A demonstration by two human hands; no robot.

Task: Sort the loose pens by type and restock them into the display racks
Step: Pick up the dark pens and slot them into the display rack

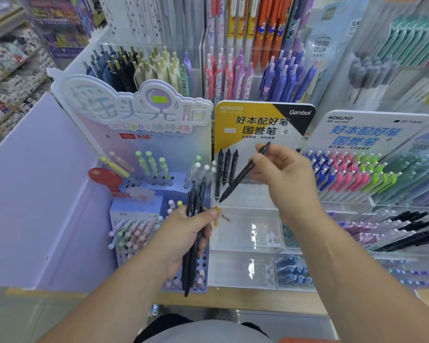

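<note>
- View from the head cam, looking down at a shop pen display w/ both hands in front of it.
- Left hand (pixel 186 233): closed round a bundle of black pens (pixel 187 273), held roughly upright, low centre, in front of a blue lollipop-pen rack (pixel 139 115).
- Right hand (pixel 282 174): fingers pinch a single black pen (pixel 235 181) near its top end. The pen slants down-left, tip lowest.
- That tip sits at the clear holder base of the yellow-and-black rack (pixel 258 125), just beside three standing black pens (pixel 227 167) of what looks like the same type. Can't tell if the tip is already in a slot.
- To the right: a rack of coloured-clip pens (pixel 352 174) in blue, pink and green. Not involved now.
- Step in hand, as I judge it: restocking black pens one by one into the yellow-and-black rack. Sorting seems done for this type, since the bundle looks all black.
- Progress: early for this batch; 3 pens stand in the rack, several more wait in the left hand.
- Next move calls for: bring the pen more upright, line the tip up w/ a free slot next to the standing three, push down, let go. Then take another pen from the bundle.
</note>
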